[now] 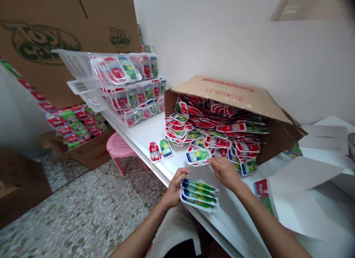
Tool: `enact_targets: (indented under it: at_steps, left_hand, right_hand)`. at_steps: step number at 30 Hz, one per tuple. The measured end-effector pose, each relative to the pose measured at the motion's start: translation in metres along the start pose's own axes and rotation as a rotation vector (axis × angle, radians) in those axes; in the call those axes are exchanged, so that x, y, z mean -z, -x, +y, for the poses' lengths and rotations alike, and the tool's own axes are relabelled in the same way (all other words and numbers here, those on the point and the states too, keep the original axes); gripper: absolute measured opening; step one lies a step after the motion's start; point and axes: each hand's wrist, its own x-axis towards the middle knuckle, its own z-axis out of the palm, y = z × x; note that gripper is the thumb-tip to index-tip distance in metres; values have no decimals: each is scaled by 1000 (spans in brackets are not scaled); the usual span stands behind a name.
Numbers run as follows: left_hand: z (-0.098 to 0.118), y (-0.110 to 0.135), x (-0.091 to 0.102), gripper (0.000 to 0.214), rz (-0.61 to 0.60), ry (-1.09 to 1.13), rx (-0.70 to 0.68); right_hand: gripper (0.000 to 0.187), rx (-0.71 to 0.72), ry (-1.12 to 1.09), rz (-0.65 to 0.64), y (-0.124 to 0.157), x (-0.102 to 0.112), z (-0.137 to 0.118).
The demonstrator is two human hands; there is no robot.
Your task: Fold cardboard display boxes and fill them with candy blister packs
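My left hand [175, 187] is closed around the end of a fanned stack of green-and-blue candy packets [199, 195] at the table's front edge. To the right and a little farther in, my right hand [224, 172] pinches a green-and-blue candy packet [198, 156] by its near corner; red edges show beneath it. Behind it, a heap of red and green packets [216, 128] spills from a cardboard box [222, 90] lying on its side. Left of my right hand, a red packet [154, 152] and a green packet [165, 148] lie side by side on the white table [141, 134].
Clear plastic baskets [83, 90] filled with packets are stacked at the back left. A pink stool [119, 149] stands beside the table. Large cartons [66, 36] and printed boxes [80, 121] are on the left. Open white cartons [302, 191] lie at the right.
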Motion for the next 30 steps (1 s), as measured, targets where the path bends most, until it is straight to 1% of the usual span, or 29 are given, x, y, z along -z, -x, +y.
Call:
enact_targets:
  at_steps: [2,4,6,7,8,9,10,12,13,14,15,16,19,20,21,24,26,27,29,30]
  left_hand:
    - [3,-3,0,15,17,-121,-72]
    - [3,-5,1,14,-20,-199,-110]
    - [2,-7,2,13,-95,-212,-113]
    - [1,-7,3,13,-123,-187,-95]
    - [0,-7,3,13,-140,-154,-69]
    - [-1,-6,4,15,-140,-117,-41]
    - [-1,-6,4,20,-129,-80,-13]
    - [0,-5,3,44,-108,-1,38]
    - [1,-4,2,57,-107,45,67]
    - [2,-4,0,66,-105,93,96]
    - [3,-4,-1,68,-106,128,120]
    - [4,-4,-3,64,-111,143,131]
    - [2,-4,-8,28,-130,119,119]
    - [1,-4,-10,21,-138,112,116]
    - [0,-4,-12,20,-145,115,115]
    - [0,-8,-16,20,-126,64,29]
    - [2,-11,-17,18,-95,-38,-61]
    - [3,-13,-16,17,-87,-93,-96]
    - [4,-16,-15,14,-111,-170,-127]
    - [4,-16,-14,13,-137,-190,-132]
  right_hand:
    - [33,-54,-236,-128,19,11,-18]
    - [33,-75,-504,-250,29,21,-33]
    - [36,-77,-702,-353,31,27,-36]
    - [38,-90,-740,-359,28,28,-32]
    - [39,-112,-717,-319,23,27,-25]
    - [37,-145,-626,-236,17,24,-15]
    - [35,-186,-459,-125,9,20,-3]
    - [32,-263,-40,93,-8,12,23]
    - [34,-283,123,149,-16,8,35]
    - [37,-287,228,167,-23,6,46]
    - [38,-277,273,159,-28,4,55]
    - [38,-255,275,137,-31,4,62]
    - [34,-177,254,77,-27,8,73]
    - [33,-157,253,67,-22,11,72]
    - [32,-142,250,60,-16,13,69]
    - [34,-163,161,29,11,23,45]
    - [36,-192,-37,-49,28,31,20]
    - [36,-189,-182,-118,36,35,7]
    - [35,-141,-494,-277,45,43,-12]
    - [35,-114,-626,-348,46,46,-17]
